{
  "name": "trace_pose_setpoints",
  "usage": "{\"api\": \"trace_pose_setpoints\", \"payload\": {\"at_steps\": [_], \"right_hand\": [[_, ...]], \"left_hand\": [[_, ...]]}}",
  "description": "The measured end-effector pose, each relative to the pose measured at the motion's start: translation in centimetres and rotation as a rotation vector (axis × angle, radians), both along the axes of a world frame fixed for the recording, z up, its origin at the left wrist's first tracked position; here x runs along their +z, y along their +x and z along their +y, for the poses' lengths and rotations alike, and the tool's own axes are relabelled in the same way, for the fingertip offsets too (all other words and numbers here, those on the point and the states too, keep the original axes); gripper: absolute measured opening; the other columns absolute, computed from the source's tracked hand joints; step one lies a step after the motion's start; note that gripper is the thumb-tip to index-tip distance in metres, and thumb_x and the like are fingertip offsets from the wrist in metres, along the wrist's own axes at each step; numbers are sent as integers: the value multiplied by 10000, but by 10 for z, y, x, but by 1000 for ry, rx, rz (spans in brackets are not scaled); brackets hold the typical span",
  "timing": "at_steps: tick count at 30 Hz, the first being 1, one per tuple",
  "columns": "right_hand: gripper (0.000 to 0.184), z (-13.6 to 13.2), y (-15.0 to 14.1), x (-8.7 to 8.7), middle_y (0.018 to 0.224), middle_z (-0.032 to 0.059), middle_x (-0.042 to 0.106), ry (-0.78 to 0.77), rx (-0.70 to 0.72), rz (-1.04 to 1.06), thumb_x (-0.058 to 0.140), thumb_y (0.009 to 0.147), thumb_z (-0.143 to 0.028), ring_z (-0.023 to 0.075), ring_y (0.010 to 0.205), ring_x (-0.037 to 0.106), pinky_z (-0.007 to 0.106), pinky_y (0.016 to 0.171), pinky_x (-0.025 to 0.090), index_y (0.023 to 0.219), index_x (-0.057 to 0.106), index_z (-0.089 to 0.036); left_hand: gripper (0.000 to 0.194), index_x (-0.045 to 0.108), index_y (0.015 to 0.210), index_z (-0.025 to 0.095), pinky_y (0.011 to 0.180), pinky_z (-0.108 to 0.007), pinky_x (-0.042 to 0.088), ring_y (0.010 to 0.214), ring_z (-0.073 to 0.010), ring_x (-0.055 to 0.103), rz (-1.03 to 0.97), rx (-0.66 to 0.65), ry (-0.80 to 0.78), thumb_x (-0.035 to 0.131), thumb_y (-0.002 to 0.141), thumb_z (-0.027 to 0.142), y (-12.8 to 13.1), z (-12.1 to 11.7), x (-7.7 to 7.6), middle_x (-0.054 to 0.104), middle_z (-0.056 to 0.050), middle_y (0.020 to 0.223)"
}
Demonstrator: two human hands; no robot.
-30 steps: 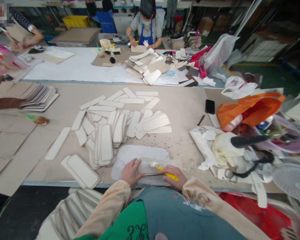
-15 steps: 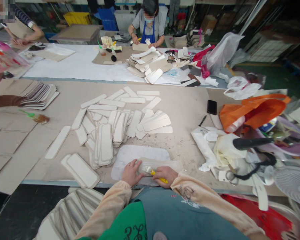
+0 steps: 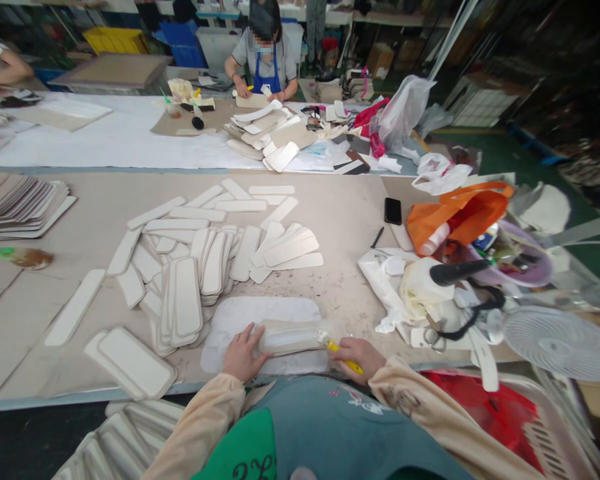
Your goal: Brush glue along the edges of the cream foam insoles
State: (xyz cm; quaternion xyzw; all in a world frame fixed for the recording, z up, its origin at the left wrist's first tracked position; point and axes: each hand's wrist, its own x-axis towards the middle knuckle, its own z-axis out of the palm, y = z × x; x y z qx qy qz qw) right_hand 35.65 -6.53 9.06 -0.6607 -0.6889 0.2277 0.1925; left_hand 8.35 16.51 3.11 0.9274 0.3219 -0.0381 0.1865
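A beige rounded strip with wet whitish streaks lies on a white sheet at the table's front edge. My left hand rests at the strip's left end, fingers spread and fingertips on it. My right hand grips a yellow-handled brush; its white-smeared bristles touch the strip near the right end. Beyond my hands lies a loose heap of pale rounded strips. Two larger pale pieces overlap to the left of my left hand.
Right of me are a white bottle with a black nozzle, an orange bag, a purple basin and a fan. A phone lies behind. A stack of panels stands left. A co-worker sits across.
My right hand has drawn the brush rightward along the strip, away from my left hand, leaving streaks. My left hand still holds the strip's left end. The camera view has shifted right.
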Motion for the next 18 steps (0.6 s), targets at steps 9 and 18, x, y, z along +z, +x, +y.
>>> {"api": "trace_pose_setpoints", "payload": {"at_steps": [9,18], "right_hand": [[222,-33,23,6,780,63,592,-47,-34,-73,489,834,-198,166,694,564,260,602,397,929,689,-217],[239,33,-24,9,804,67,634,129,53,225,500,855,-232,144,690,590,237,625,441,979,701,-199]], "left_hand": [[656,483,1343,227,979,-409,417,1139,-293,513,-6,-5,18,587,776,539,1,-1,0,457,-139,1388],[684,473,1348,235,979,-423,418,1139,-293,524,13,-3,-4,605,758,553,3,-1,5,461,-140,1390]]}}
